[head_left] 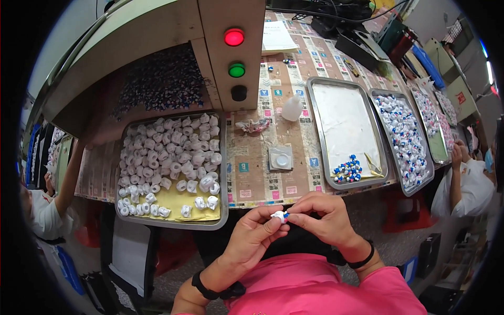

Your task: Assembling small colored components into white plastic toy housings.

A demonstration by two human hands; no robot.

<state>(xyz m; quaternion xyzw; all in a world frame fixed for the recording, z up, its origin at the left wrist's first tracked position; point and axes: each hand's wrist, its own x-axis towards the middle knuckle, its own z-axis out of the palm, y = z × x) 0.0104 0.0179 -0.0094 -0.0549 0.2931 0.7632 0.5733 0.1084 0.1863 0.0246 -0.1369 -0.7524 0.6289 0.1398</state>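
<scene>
Left hand (256, 231) pinches small rounded white-and-blue plastic-looking figure (280, 214) at 5 o'clock in view, right hand (321, 216) gripping its blue end; it's past the patterned brown desk (245, 181), so a fingertip slip could drop it.

Held piece (280, 214): partly hidden by hands (323, 218), markings too small to read
Machine pieces (160, 81): eleven o'clock, shadowed, too small to tell apart
Co-worker (471, 186): three o'clock, cut off by rim
Pink shirt (310, 286): six o'clock, cut by lower edge
</scene>
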